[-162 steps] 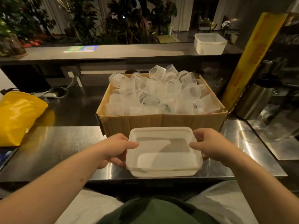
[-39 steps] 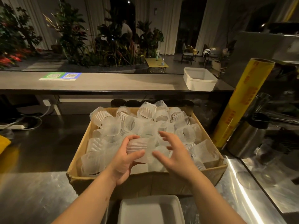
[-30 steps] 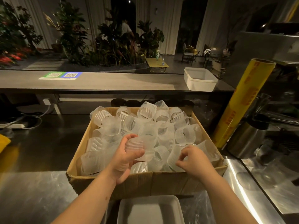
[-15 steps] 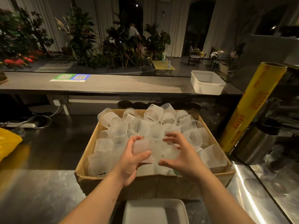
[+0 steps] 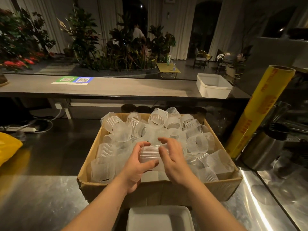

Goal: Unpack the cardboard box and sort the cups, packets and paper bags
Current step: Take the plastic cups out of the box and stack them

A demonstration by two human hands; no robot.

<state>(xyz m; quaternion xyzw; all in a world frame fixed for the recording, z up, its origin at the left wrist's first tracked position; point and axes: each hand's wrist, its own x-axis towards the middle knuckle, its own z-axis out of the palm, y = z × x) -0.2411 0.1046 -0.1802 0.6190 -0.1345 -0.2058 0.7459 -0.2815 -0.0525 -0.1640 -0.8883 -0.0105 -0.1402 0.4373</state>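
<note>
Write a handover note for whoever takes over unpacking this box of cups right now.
The left grip holds one ribbed cup above the cardboard box; the right grip, open, touches that cup's right end.
The box is piled with loose cups. A white tray stands in front of it.
Done: no cup visibly sorted.
Left: all cups; packets and paper bags are not visible.

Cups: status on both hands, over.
Left hand grips one cup over the box. Right hand at its other end, grip unclear. Box full of cups; tray in front, nothing blocking.
</note>
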